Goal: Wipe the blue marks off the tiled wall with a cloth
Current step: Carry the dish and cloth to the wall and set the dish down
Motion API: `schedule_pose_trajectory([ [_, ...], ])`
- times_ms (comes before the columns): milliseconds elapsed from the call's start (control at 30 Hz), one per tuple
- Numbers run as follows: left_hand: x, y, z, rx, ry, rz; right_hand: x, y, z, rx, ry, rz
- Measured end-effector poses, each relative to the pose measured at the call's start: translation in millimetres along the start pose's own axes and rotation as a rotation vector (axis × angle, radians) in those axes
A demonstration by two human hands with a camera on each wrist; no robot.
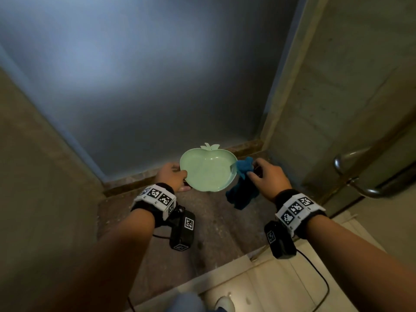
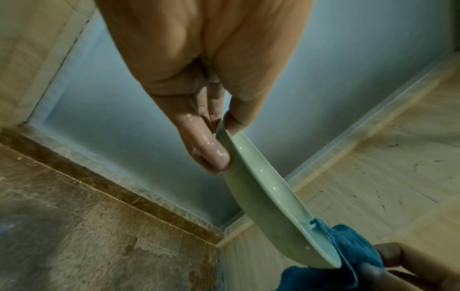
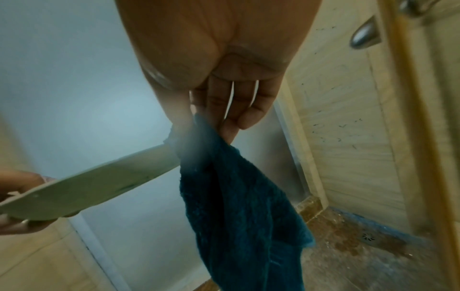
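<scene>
A dark blue cloth (image 1: 242, 190) hangs from my right hand (image 1: 267, 174), which pinches its top edge beside the right rim of a pale green apple-shaped dish (image 1: 208, 172). My left hand (image 1: 172, 176) grips the dish's left rim, thumb on top. In the left wrist view the left hand (image 2: 222, 137) holds the dish (image 2: 263, 198) edge-on, with the cloth (image 2: 348, 244) at its far end. In the right wrist view the right hand (image 3: 206, 118) has the cloth (image 3: 239, 206) hanging loosely from it. The beige tiled wall (image 3: 343, 128) on the right carries small dark marks.
A frosted glass panel (image 1: 146, 75) stands straight ahead above a brown threshold (image 1: 135, 179). Beige tiled walls close in on both sides. A metal door handle (image 1: 351, 174) sticks out at the right. The stone floor (image 1: 213, 226) has a drain (image 3: 368, 237) near the right wall.
</scene>
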State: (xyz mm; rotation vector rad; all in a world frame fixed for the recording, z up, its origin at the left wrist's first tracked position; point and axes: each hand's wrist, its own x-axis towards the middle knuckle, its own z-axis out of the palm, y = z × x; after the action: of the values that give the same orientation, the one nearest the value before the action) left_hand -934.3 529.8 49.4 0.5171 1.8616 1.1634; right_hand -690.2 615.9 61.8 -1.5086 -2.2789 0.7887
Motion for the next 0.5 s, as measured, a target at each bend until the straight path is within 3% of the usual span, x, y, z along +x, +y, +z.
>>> schedule_pose_trajectory([
  [233, 52, 38, 18, -0.069, -0.025, -0.033, 64, 4, -9, 0.026, 0.115, -0.041],
  [500, 155, 83, 54, 0.012, -0.149, -0.039, 153, 23, -7, 0.111, 0.156, 0.177],
])
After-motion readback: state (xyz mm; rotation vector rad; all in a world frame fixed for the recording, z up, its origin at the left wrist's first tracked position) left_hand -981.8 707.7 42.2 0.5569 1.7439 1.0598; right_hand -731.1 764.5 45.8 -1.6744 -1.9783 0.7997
